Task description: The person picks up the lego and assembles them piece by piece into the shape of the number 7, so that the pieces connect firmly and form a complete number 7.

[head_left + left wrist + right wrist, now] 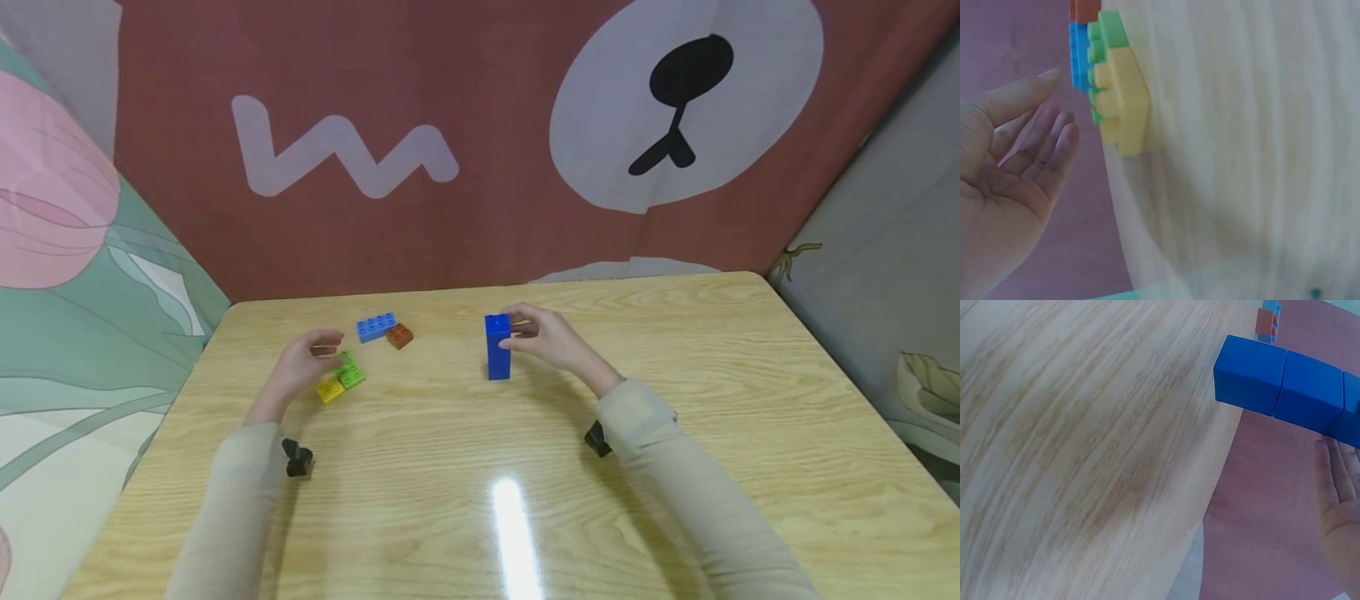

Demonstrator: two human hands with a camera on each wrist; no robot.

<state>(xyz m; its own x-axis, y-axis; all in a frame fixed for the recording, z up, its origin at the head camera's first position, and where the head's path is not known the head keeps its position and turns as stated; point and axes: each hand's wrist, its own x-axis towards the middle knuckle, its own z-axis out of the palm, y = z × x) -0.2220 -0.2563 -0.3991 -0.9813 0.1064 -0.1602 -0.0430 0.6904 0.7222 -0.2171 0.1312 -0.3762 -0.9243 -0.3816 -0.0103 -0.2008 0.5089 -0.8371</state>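
Note:
At the far middle of the table, my right hand holds an upright tower of dark blue toy bricks near its top, thumb in front and fingers behind. In the right wrist view, seams divide the tower into stacked bricks, and the fingers lie along its upper part. My left hand hovers with loosely bent fingers beside a green brick and a yellow brick. Nothing is between the left fingers and thumb in the left wrist view, where the yellow brick sits close by.
Beyond the green brick lie a lighter blue brick and a brown brick, side by side. The wooden table ends at a red printed cloth hanging behind it. Black wrist devices sit under both sleeves.

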